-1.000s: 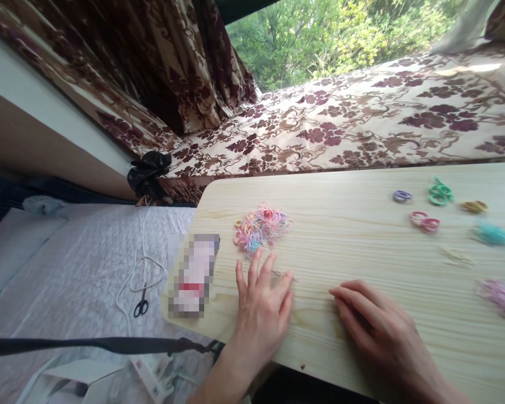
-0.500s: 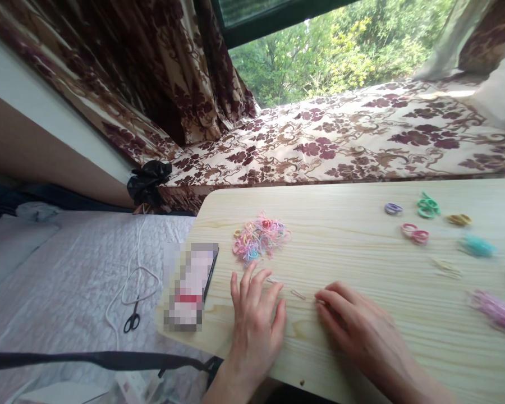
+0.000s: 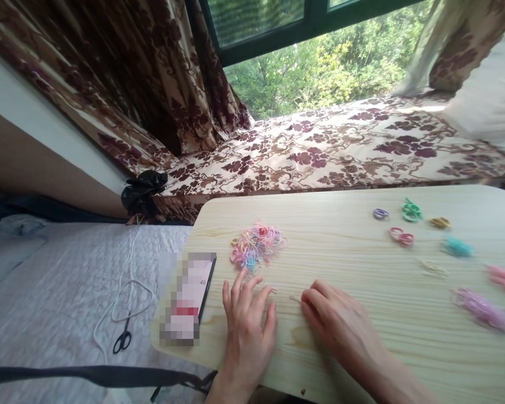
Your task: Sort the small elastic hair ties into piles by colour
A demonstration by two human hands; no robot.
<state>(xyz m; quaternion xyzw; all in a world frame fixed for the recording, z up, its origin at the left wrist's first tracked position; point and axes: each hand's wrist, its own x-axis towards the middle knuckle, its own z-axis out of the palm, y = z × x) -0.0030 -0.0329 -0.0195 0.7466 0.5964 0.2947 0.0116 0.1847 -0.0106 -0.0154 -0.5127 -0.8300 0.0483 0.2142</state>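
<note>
Measured from between my hands: one mixed pile of bands [image 3: 258,244] lies unsorted at eleven o'clock; eight colour groups [image 3: 457,247] sit separated at two to three. My left hand [image 3: 247,322] spreads wide at the pile's six o'clock. My right hand [image 3: 339,322] narrows its fingertips at one loose band [image 3: 293,298]; whether gripping, I can't tell.

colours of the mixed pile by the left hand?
The pile is mostly pink, with some light blue, yellow and red; seen in the head view.
</note>
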